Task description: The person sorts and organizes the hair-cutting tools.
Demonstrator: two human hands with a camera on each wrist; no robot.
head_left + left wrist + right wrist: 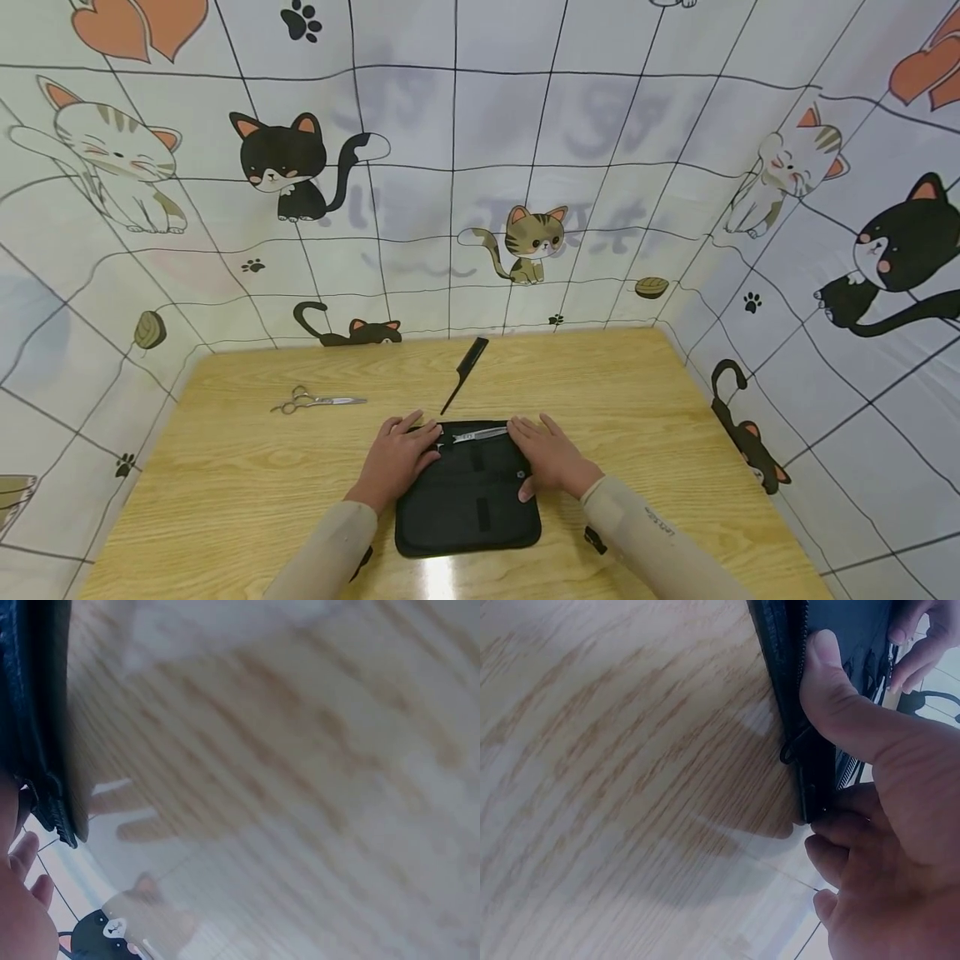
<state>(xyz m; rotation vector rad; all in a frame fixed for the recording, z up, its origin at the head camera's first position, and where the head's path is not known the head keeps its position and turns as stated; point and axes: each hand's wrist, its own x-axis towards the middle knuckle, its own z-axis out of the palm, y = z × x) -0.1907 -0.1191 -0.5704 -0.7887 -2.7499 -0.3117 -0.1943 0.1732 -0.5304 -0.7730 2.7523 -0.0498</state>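
Note:
Lying opened on the table is a black zip case (450, 508), with hair scissors (480, 434) along its far part, their handles toward the left. My left hand (396, 460) holds the case's far left corner, with its fingertips close to the scissors' handles. At the far right corner, my right hand (551, 458) grips the case. In the right wrist view its thumb (826, 675) lies on the case, while the other fingers bend at the corner. The left wrist view shows only the case's edge (56, 750) and part of the left hand (26, 900).
Beyond the case lies a black tail comb (470, 358), its thin end toward me. A second pair of scissors (318, 402) rests on the table (225, 500) to the far left. Cat-patterned sheets (420, 167) rise behind the table and along its sides.

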